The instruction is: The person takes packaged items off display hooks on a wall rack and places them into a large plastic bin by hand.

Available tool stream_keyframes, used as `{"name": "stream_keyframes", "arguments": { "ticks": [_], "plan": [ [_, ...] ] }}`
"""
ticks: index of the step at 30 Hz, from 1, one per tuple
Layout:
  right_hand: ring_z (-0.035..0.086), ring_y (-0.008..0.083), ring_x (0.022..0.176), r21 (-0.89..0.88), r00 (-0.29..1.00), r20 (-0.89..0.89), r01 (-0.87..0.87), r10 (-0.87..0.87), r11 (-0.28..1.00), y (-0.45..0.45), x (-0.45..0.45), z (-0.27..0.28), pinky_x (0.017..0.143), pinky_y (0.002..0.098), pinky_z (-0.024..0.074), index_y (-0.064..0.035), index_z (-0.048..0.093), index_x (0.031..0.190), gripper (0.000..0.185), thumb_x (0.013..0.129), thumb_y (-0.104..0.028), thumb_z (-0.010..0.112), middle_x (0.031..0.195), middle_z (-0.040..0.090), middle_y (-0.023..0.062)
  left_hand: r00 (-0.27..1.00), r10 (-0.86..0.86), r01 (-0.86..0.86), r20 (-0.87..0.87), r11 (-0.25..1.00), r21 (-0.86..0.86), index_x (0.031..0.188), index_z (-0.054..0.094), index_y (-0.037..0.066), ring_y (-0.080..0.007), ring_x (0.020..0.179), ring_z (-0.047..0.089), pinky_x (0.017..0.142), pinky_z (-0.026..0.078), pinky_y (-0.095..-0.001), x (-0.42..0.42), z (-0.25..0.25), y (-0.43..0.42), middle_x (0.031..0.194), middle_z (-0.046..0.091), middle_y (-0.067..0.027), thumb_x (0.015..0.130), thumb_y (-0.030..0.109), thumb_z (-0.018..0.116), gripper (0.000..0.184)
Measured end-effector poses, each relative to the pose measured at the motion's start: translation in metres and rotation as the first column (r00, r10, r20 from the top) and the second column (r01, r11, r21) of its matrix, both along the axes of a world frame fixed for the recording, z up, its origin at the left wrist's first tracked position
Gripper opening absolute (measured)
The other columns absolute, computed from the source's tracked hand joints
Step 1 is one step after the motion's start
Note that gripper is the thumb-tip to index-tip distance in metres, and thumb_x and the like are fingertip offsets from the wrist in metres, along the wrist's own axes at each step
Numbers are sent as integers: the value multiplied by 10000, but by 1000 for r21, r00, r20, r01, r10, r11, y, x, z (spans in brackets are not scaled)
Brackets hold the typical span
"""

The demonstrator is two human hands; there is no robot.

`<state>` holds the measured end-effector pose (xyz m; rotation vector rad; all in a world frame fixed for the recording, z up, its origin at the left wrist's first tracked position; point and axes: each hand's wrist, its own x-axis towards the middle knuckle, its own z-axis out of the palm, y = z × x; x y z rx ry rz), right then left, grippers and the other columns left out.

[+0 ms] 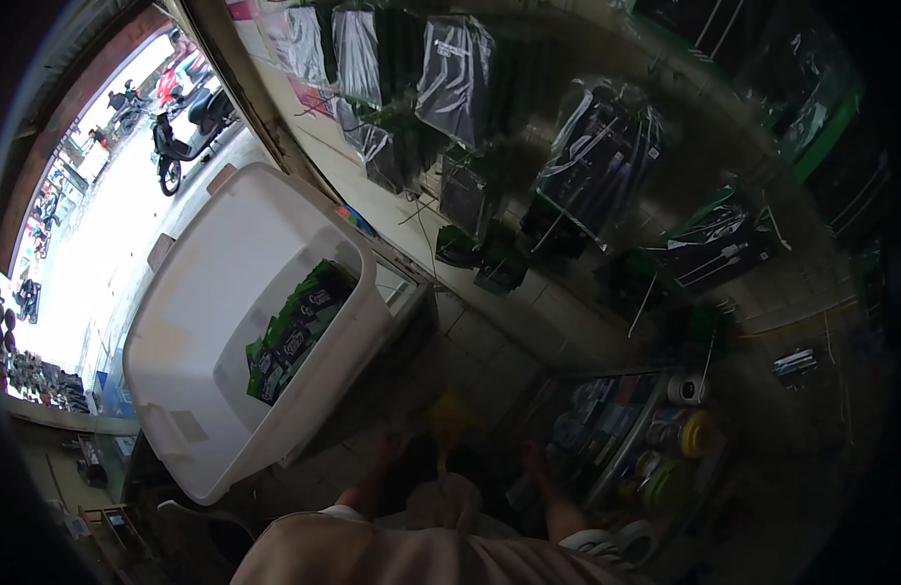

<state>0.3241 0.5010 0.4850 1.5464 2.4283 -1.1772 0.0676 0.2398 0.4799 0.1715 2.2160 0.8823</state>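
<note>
My left hand (385, 450) hangs low in the shade, near the lower side of a big white plastic tub (216, 253). Its fingers are too dark to make out. Inside the tub lies a pile of green and black packets (293, 336). My right hand (535, 460) is also low and dim, beside a glass display case (602, 414) with small boxes in it. I cannot see whether either hand holds anything. Between the hands, lower down, is a yellow object (452, 414) whose kind is unclear.
Plastic-wrapped accessories (602, 161) hang on the wall ahead and to the right. Jars with a yellow lid (699, 434) and a green lid (670, 485) stand at the right. A white chair back (202, 512) is at lower left. Outside the opening stands a motor scooter (182, 141).
</note>
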Motion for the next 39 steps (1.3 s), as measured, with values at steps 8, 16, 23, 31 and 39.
{"name": "stream_keyframes", "arguments": {
  "ticks": [8,16,23,31,39],
  "plan": [
    [515,300,904,-43,962,-272,-49,35,998,41,-66,-23,804,375,396,-52,547,951,197,825,-156,437,935,537,156,937,-247,279,-248,955,99,1003,553,34,-189,825,570,746,444,-307,-31,-18,79,918,591,-95,799,146,515,235],
    [495,310,927,189,835,-535,-30,129,982,120,-208,-2,798,371,398,-47,487,1030,232,808,-108,455,962,512,161,969,-25,177,-245,761,624,1033,504,40,-240,878,549,741,421,-286,-111,8,267,950,554,-121,773,26,506,259],
    [415,304,1023,435,700,-704,290,120,853,182,-300,7,858,377,347,-19,348,1194,383,853,-172,428,1091,417,179,866,-3,403,-500,598,693,1203,357,41,-224,1077,428,882,356,-292,-168,20,379,1173,411,-127,745,-71,502,494],
    [464,248,958,395,625,-780,436,44,809,206,-325,0,821,333,374,-14,370,1156,353,853,-162,473,1047,444,141,779,100,480,-619,540,691,1235,293,4,-348,1049,389,891,323,-367,-165,5,415,1105,389,-206,737,1,538,555],
    [505,211,865,383,644,-765,423,26,821,190,-324,4,710,310,420,1,420,1013,228,852,-149,480,923,463,119,787,136,394,-601,640,660,1240,322,44,-316,938,437,826,361,-364,-159,13,398,1016,414,-175,746,4,529,538]
  ]
}}
